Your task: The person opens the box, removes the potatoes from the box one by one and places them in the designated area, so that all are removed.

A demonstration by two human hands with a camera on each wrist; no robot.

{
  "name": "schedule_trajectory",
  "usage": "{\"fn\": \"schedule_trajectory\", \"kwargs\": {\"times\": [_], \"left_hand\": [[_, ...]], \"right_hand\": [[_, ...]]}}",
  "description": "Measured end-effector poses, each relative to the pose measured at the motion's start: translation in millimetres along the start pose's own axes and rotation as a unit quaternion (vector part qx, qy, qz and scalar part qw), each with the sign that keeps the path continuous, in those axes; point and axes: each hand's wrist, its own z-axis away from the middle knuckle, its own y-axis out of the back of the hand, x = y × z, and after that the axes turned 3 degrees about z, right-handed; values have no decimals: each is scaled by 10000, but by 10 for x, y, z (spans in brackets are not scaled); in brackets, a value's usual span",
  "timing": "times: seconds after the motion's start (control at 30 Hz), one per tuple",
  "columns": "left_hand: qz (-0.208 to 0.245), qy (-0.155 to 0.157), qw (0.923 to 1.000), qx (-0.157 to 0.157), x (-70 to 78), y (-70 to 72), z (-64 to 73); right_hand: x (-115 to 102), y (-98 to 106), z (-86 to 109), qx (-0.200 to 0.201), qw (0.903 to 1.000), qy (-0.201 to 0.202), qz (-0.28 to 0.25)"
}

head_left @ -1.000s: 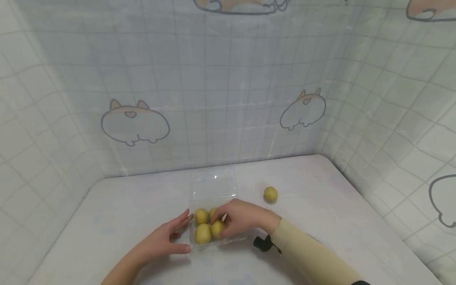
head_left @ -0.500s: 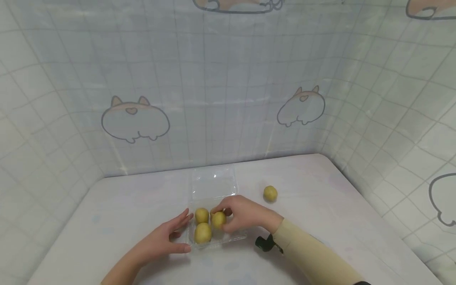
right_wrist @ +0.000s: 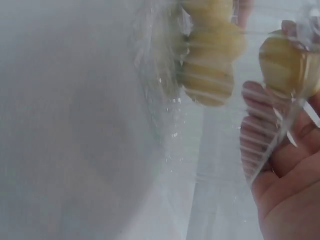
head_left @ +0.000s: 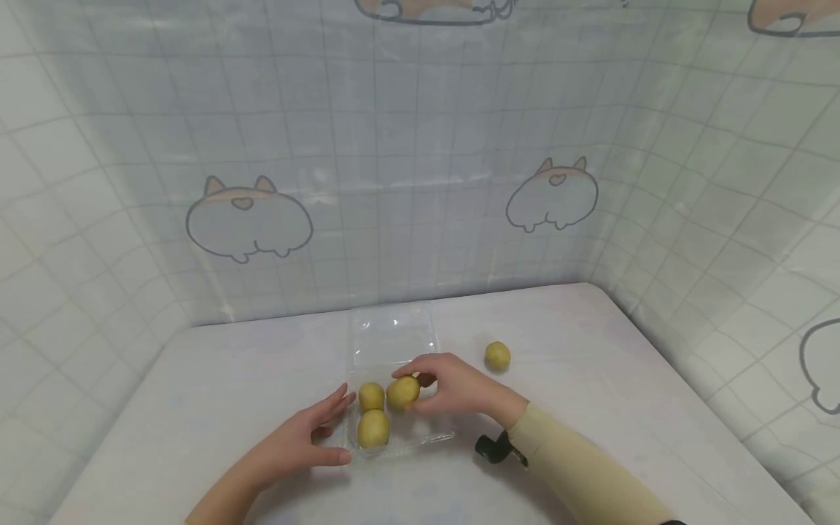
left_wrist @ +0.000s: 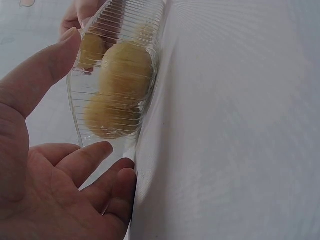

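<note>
A clear plastic clamshell box (head_left: 420, 440) stands on the table with its lid (head_left: 394, 335) folded back. In the head view, one round yellow fruit (head_left: 373, 429) sits at the box's front left and another yellow fruit (head_left: 371, 397) behind it. My right hand (head_left: 453, 383) pinches a third yellow fruit (head_left: 403, 394) between thumb and fingers over the box's right half. Through the ribbed wall, the right wrist view shows this held fruit (right_wrist: 282, 65) apart from the fruits inside. My left hand (head_left: 308, 441) lies by the left wall, fingers spread, its thumb (left_wrist: 65, 50) at the rim.
A single yellow fruit (head_left: 497, 356) lies on the table right of the lid. A dark green object (head_left: 494, 447) sits beside the right sleeve (head_left: 584, 467), partly covered by it. Patterned curtains (head_left: 407, 182) hang behind the table and along both sides.
My right hand has lifted the fruit from the box's front right and moved it back and up. The left hand stays by the box.
</note>
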Motion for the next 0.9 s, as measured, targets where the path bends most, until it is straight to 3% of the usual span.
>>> {"fn": "schedule_trajectory", "kwargs": {"times": [0.53, 0.9], "left_hand": [[-123, 82, 9999, -23, -46, 15, -19], [-148, -51, 9999, 9, -47, 13, -22]], "right_hand": [[98, 123, 109, 551, 9963, -662, -14], [156, 272, 235, 744, 9937, -753, -366]]}}
